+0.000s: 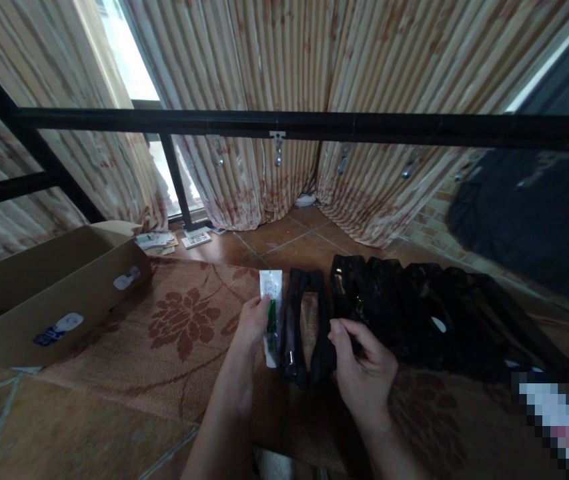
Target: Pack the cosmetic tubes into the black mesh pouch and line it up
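Note:
A long white and green packet (272,283) stands upright beside a black pouch, and my left hand (253,323) is closed on its left edge. The black pouch (290,327) has a zip along its edge, and a brownish surface shows through its middle. My right hand (367,367) is closed in a pinch just right of the pouch; whatever lies between the thumb and forefinger is too small to make out. Behind that hand, several more black pouches (389,287) lean in a row to the right.
An open cardboard box (64,287) sits on the left. Under everything lies a brown flowered mat (184,320) over floor tiles. A dark metal rail (314,127) with hanging clips crosses in front of the curtains (244,60). Papers (197,239) lie near the window.

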`<state>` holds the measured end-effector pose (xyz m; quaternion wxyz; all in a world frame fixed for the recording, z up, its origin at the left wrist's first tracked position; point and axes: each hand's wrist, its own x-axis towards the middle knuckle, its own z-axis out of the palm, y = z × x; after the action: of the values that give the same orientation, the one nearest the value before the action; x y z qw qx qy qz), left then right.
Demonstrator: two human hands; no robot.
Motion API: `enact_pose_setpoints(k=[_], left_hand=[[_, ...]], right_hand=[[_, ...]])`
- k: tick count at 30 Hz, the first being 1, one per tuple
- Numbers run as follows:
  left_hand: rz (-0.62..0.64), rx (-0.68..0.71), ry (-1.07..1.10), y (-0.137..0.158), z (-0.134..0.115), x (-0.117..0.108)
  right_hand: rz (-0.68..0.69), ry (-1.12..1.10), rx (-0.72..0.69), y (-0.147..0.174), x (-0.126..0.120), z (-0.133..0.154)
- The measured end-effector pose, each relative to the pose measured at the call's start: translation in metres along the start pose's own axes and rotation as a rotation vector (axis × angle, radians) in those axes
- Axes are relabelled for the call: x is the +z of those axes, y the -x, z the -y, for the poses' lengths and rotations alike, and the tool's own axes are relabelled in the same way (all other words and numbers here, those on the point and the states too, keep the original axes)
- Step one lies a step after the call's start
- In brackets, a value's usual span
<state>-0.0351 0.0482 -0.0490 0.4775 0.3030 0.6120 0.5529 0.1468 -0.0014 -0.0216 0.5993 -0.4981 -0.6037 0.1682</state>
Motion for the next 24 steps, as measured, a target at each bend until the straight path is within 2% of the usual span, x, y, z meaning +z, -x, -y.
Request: enact_pose_setpoints(k=[9,12,15,18,21,24], left_hand=[[-0.107,-0.072,-0.029,-0.003,-0.006,0.001],[-0.090,-0.141,0.081,0.005,-0.015,0.004],[0.051,-0.234,0.380,0.017,-0.030,0.008],[0.217,-0.274,0.497,0.029,-0.045,0.006],[0.441,-0.240,0.653,0.035,-0.051,-0.002],[0.524,-0.144,0.701,0.035,-0.050,-0.010]], right_hand=[[0.002,-0.014,-0.005,0.000,-0.001,0.002],[0.009,-0.011,0.002,0.000,-0.001,0.002],[0.016,-0.012,0.007,0.000,0.000,0.001],[0.015,-0.016,0.007,0.000,0.000,0.001],[0.018,-0.016,0.006,0.000,0.000,0.001],[0.019,-0.013,0.009,0.000,-0.001,0.002]])
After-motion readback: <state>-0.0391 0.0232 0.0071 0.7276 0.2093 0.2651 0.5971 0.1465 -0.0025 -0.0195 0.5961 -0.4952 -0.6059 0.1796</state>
